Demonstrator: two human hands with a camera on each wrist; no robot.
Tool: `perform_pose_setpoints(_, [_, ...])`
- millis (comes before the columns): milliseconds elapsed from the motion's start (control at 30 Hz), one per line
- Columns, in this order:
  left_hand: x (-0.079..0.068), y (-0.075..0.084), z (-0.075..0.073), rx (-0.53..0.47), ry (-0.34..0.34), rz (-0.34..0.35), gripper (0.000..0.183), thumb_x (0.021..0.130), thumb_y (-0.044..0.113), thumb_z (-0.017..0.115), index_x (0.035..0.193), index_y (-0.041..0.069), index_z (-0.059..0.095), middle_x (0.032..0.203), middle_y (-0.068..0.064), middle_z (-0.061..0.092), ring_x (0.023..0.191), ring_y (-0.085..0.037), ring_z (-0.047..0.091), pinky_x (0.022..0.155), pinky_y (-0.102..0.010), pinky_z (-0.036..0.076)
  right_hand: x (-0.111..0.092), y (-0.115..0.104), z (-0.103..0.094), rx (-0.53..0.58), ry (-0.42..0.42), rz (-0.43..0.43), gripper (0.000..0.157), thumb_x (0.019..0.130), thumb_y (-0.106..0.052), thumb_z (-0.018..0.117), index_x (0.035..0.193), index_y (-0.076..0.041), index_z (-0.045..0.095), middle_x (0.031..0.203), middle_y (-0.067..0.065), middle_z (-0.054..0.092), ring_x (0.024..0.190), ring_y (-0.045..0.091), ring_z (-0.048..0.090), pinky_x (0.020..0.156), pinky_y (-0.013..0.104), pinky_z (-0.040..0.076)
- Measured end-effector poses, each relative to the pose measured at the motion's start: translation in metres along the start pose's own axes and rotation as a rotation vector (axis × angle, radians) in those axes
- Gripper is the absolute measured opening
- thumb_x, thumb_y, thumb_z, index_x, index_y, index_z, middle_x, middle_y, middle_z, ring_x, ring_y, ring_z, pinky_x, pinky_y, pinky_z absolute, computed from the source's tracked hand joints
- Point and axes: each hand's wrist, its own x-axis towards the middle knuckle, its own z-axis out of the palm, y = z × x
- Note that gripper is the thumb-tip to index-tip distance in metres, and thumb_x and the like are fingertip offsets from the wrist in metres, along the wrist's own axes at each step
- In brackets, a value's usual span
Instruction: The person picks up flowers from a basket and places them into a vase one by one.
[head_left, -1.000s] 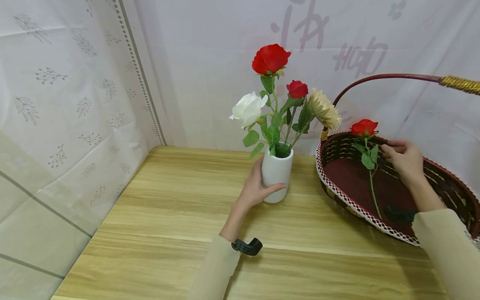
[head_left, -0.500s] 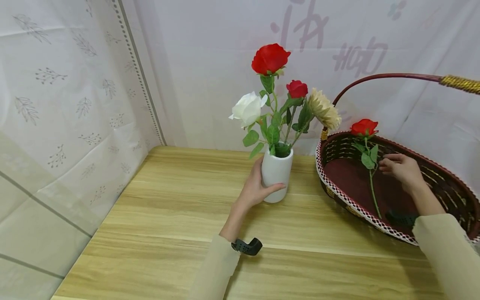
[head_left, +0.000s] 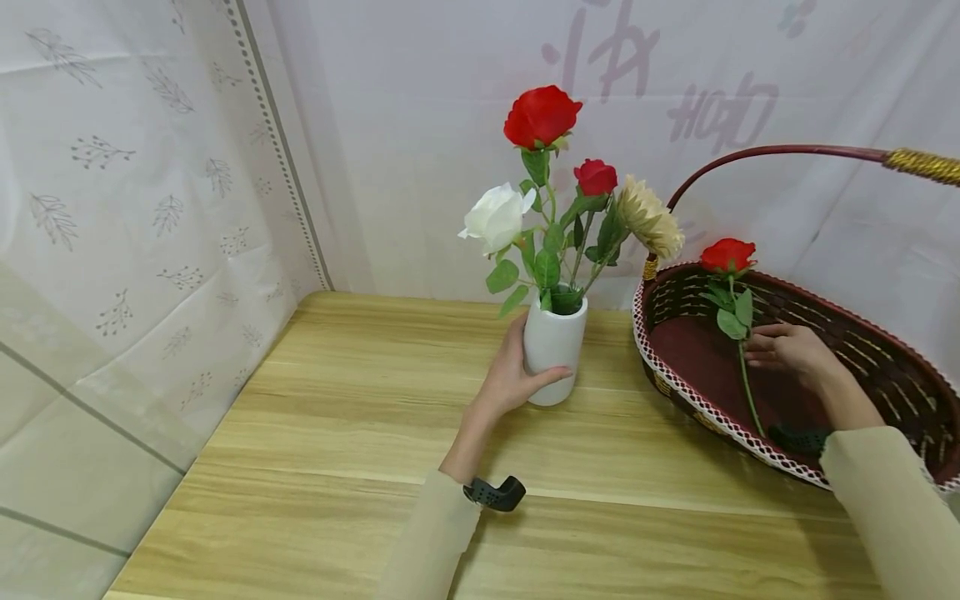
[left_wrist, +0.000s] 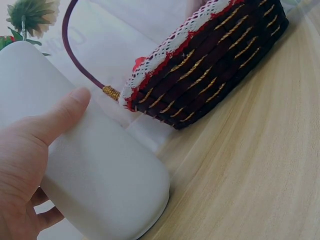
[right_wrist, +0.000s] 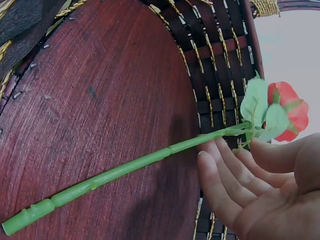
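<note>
My left hand (head_left: 512,375) grips a white vase (head_left: 557,346) around its side, the thumb across the front in the left wrist view. Out of the vase rise a large red rose (head_left: 542,118), a smaller red rose (head_left: 596,177), a white rose (head_left: 495,218) and a cream flower (head_left: 649,218). Inside the basket (head_left: 693,333) at right, another red rose (head_left: 727,255) leans on the far rim, its stem slanting down. My right hand (right_wrist: 260,185) is at that stem below the leaves, fingers extended beneath it and thumb close to a leaf; the stem is not pinched.
The basket's arched handle (head_left: 787,152) rises over its left end, with gold wrapping. A white lace trim (head_left: 720,427) runs along its near rim. Behind the wooden table (head_left: 360,400) hang pale printed curtains (head_left: 405,150).
My right hand has moved down and left inside the basket, from beside the rose's leaves to its stem. The leaves have shifted slightly. My left hand stays on the vase.
</note>
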Motion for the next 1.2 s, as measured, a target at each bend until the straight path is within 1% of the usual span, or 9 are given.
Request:
perform_pose_setpoints(100, [-0.0001,0.0002,0.0001,-0.001,-0.001,0.004,0.098,0.068,0.048,0.076,0.143,0.033,0.014,0.13,0.006,0.039,0.112,-0.011,0.045,0.088,-0.037,0.043,0.001,0.0015,-0.0001,0.039,-0.015,0.021,0.058,0.099,-0.012,0.033,0.136,0.02,0.001,0.098,0.002,0.061,0.083,0.01,0.063,0.08,0.036,0.05])
perform_pose_setpoints(167, [0.0,0.0001,0.0002,-0.003,-0.001,0.006,0.098,0.068,0.047,0.077,0.143,0.032,0.015,0.13,0.006,0.039,0.112,-0.011,0.045,0.088,-0.038,0.043,0.0014,0.0024,-0.0002,0.058,-0.023,0.035,0.06,0.099,-0.013,0.034,0.135,0.021,0.0,0.094,-0.002,0.062,0.082,0.01,0.064,0.08,0.036,0.05])
perform_pose_setpoints(267, [0.0,-0.0001,0.0001,-0.012,-0.002,0.006,0.098,0.068,0.046,0.077,0.143,0.032,0.015,0.13,0.006,0.039,0.111,-0.011,0.045,0.088,-0.038,0.043,0.0015,0.0032,-0.0002,0.062,-0.043,0.049,0.058,0.099,-0.014,0.035,0.135,0.021,0.005,0.091,-0.002,0.064,0.083,0.011,0.064,0.08,0.036,0.05])
perform_pose_setpoints(400, [-0.0003,-0.0006,0.0,-0.017,-0.003,0.006,0.098,0.068,0.046,0.077,0.143,0.033,0.015,0.13,0.006,0.039,0.111,-0.011,0.045,0.088,-0.038,0.043,0.0016,0.0038,0.0006,0.048,-0.074,0.046,0.054,0.1,-0.014,0.035,0.136,0.02,0.014,0.097,0.003,0.066,0.087,0.013,0.064,0.08,0.034,0.05])
perform_pose_setpoints(500, [-0.0005,-0.0007,0.0,-0.013,-0.004,0.008,0.099,0.068,0.047,0.077,0.143,0.032,0.014,0.131,0.006,0.039,0.112,-0.011,0.045,0.089,-0.037,0.042,0.002,0.0044,0.0009,0.038,-0.079,0.038,0.052,0.1,-0.016,0.037,0.135,0.017,0.019,0.097,0.002,0.066,0.088,0.013,0.064,0.078,0.032,0.051])
perform_pose_setpoints(700, [-0.0003,-0.0004,-0.0001,-0.004,-0.006,0.006,0.1,0.068,0.049,0.076,0.143,0.032,0.013,0.131,0.005,0.038,0.113,-0.011,0.044,0.09,-0.038,0.042,0.0014,0.0053,-0.0002,0.069,-0.064,0.013,0.046,0.097,-0.021,0.045,0.132,0.005,0.031,0.094,-0.004,0.065,0.087,0.012,0.064,0.076,0.028,0.051])
perform_pose_setpoints(833, [-0.0002,-0.0006,-0.0001,0.001,-0.004,0.002,0.099,0.068,0.049,0.076,0.143,0.032,0.014,0.131,0.005,0.039,0.112,-0.011,0.044,0.09,-0.038,0.042,0.0018,0.0065,-0.0008,0.102,-0.052,-0.004,0.028,0.095,-0.02,0.05,0.12,-0.008,0.045,0.092,-0.004,0.066,0.087,0.013,0.064,0.075,0.028,0.051])
perform_pose_setpoints(1033, [-0.0003,-0.0005,-0.0001,0.013,0.0,0.0,0.098,0.068,0.048,0.076,0.143,0.031,0.015,0.131,0.005,0.038,0.112,-0.012,0.044,0.089,-0.038,0.042,0.0007,0.0049,0.0001,0.145,-0.017,-0.053,0.012,0.093,-0.016,0.054,0.104,-0.017,0.057,0.089,-0.005,0.067,0.084,0.012,0.064,0.072,0.027,0.052])
perform_pose_setpoints(1200, [0.0001,0.0014,-0.0006,0.006,0.001,0.004,0.099,0.068,0.046,0.077,0.143,0.03,0.015,0.131,0.004,0.039,0.113,-0.012,0.044,0.09,-0.037,0.042,-0.0034,0.0002,-0.0001,0.182,0.042,-0.049,0.011,0.09,-0.02,0.059,0.096,-0.026,0.065,0.088,-0.011,0.066,0.081,0.01,0.064,0.071,0.027,0.052])
